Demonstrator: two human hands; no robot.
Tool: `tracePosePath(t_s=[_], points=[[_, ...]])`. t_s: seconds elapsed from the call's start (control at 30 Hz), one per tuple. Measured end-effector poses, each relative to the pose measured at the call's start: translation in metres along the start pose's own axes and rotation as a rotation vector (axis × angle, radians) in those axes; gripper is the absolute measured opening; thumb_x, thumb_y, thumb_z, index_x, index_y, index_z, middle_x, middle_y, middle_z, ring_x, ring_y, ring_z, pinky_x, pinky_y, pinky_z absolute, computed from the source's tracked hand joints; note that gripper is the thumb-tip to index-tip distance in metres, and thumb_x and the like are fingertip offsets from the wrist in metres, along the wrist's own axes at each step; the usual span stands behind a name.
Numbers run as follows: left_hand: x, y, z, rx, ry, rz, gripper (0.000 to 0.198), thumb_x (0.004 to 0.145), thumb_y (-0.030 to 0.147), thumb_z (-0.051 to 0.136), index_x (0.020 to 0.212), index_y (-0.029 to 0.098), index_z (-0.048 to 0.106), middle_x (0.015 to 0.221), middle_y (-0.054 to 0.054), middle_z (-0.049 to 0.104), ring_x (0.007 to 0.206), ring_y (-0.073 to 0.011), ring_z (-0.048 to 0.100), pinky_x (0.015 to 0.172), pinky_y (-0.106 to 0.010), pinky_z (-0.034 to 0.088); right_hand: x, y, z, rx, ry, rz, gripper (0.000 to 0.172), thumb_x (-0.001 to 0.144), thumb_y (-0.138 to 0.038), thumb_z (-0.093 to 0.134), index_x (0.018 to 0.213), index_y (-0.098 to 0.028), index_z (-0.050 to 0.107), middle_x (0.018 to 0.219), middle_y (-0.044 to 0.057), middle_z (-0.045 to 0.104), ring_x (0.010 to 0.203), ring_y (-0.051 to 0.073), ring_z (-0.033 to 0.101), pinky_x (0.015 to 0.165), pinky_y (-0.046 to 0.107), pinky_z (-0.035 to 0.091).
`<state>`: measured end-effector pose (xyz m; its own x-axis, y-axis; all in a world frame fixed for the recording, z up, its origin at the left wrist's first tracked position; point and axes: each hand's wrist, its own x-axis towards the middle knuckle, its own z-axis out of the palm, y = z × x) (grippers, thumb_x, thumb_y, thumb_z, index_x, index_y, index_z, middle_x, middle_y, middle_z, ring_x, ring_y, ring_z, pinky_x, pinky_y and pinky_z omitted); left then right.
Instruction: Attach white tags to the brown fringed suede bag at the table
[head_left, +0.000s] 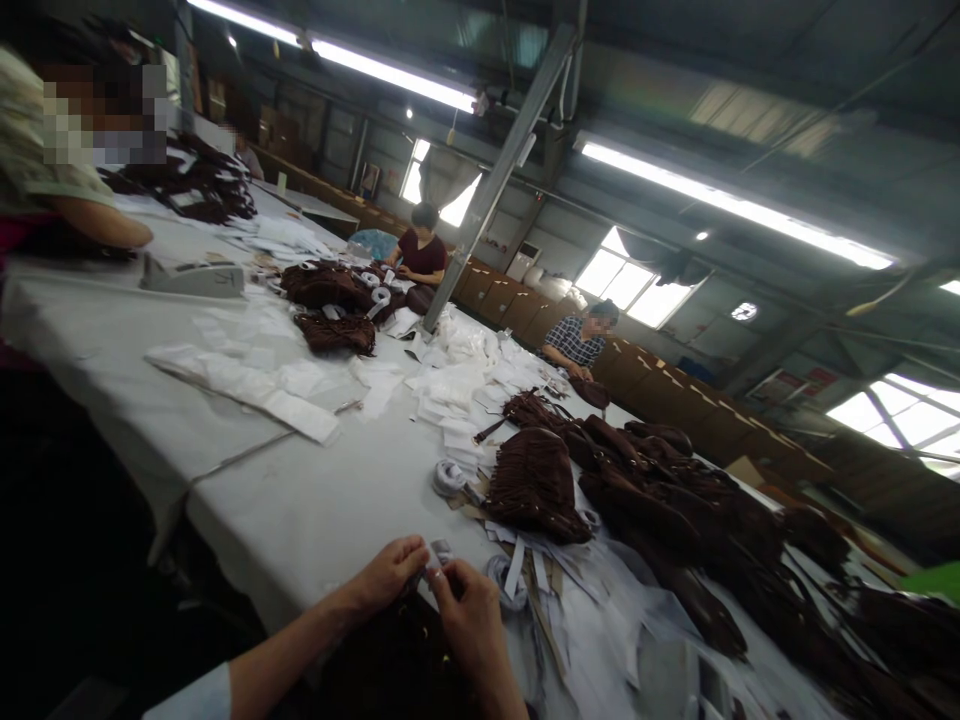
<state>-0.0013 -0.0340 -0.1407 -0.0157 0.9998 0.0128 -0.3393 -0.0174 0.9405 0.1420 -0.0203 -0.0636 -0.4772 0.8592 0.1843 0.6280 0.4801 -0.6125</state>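
Observation:
Low in the middle of the view, my left hand and my right hand meet, fingers pinched together. Between their fingertips is a small white strip, thin like paper or foam wrap. Beneath both hands lies a dark brown bag with small gold-coloured metal fittings; much of it is lost in shadow. Just beyond, a brown fringed bag rests on the white-covered table. Beside that bag sits a rolled white strip.
More brown bags pile along the right. Loose white strips lie near my right hand. A grey tape dispenser stands at left by a co-worker's arm. Other people work farther back, near a slanting metal post.

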Motion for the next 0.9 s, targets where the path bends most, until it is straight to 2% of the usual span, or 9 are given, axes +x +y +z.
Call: tracePosePath(t_s=[0.1, 0.23, 0.4, 0.5, 0.63, 0.77, 0.9], points=[[0.000, -0.001, 0.001, -0.008, -0.006, 0.013, 0.042, 0.075, 0.057, 0.060, 0.067, 0.016, 0.051, 0.059, 0.005, 0.043, 0.057, -0.0105, 0.036, 0.056, -0.024, 0.030, 0.003, 0.002, 0.009, 0.000, 0.051, 0.069, 0.040, 0.084, -0.048, 0.052, 0.059, -0.018, 0.061, 0.056, 0.001, 0.062, 0.053, 0.015, 0.052, 0.051, 0.025, 0.033], [-0.003, 0.000, 0.001, -0.045, -0.019, 0.005, 0.044, 0.077, 0.060, 0.056, 0.072, 0.016, 0.052, 0.062, 0.003, 0.048, 0.057, -0.0104, 0.041, 0.055, -0.023, 0.032, 0.002, 0.003, 0.020, 0.108, 0.096, 0.113, 0.036, 0.084, -0.046, 0.053, 0.064, -0.018, 0.064, 0.061, 0.003, 0.065, 0.058, 0.017, 0.057, 0.054, 0.025, 0.038], [-0.009, 0.010, 0.001, -0.111, -0.067, -0.074, 0.044, 0.076, 0.060, 0.058, 0.078, 0.016, 0.053, 0.063, 0.002, 0.054, 0.049, -0.0075, 0.039, 0.047, -0.021, 0.027, -0.003, 0.006, 0.029, 0.216, 0.185, 0.154, 0.034, 0.082, -0.046, 0.056, 0.063, -0.019, 0.064, 0.058, 0.001, 0.065, 0.055, 0.016, 0.057, 0.053, 0.024, 0.040], [-0.011, 0.014, 0.000, -0.148, -0.124, -0.129, 0.043, 0.076, 0.057, 0.061, 0.083, 0.016, 0.055, 0.066, 0.001, 0.057, 0.052, -0.0082, 0.045, 0.050, -0.020, 0.032, -0.005, 0.009, 0.031, 0.256, 0.179, 0.200, 0.037, 0.081, -0.048, 0.056, 0.059, -0.019, 0.064, 0.054, 0.001, 0.064, 0.053, 0.017, 0.056, 0.051, 0.024, 0.040], [-0.012, 0.011, -0.002, -0.196, -0.125, -0.164, 0.042, 0.078, 0.056, 0.060, 0.090, 0.017, 0.054, 0.066, 0.002, 0.056, 0.053, -0.0098, 0.048, 0.052, -0.021, 0.037, -0.003, 0.008, 0.030, 0.310, 0.158, 0.231, 0.039, 0.078, -0.050, 0.058, 0.056, -0.019, 0.062, 0.051, 0.000, 0.061, 0.050, 0.016, 0.053, 0.047, 0.024, 0.037], [-0.015, 0.011, -0.003, -0.170, -0.136, -0.157, 0.040, 0.082, 0.056, 0.055, 0.085, 0.016, 0.055, 0.070, 0.000, 0.058, 0.058, -0.0107, 0.049, 0.054, -0.022, 0.038, -0.002, 0.007, 0.032, 0.323, 0.167, 0.250, 0.040, 0.076, -0.050, 0.060, 0.052, -0.018, 0.058, 0.051, -0.001, 0.059, 0.051, 0.015, 0.052, 0.047, 0.023, 0.036], [-0.016, 0.012, 0.000, -0.183, -0.141, -0.133, 0.037, 0.079, 0.053, 0.061, 0.083, 0.016, 0.055, 0.067, 0.000, 0.059, 0.059, -0.0111, 0.051, 0.054, -0.022, 0.038, -0.004, 0.011, 0.034, 0.437, 0.119, 0.273, 0.040, 0.075, -0.051, 0.060, 0.053, -0.018, 0.057, 0.048, -0.002, 0.055, 0.049, 0.013, 0.048, 0.044, 0.022, 0.034]])
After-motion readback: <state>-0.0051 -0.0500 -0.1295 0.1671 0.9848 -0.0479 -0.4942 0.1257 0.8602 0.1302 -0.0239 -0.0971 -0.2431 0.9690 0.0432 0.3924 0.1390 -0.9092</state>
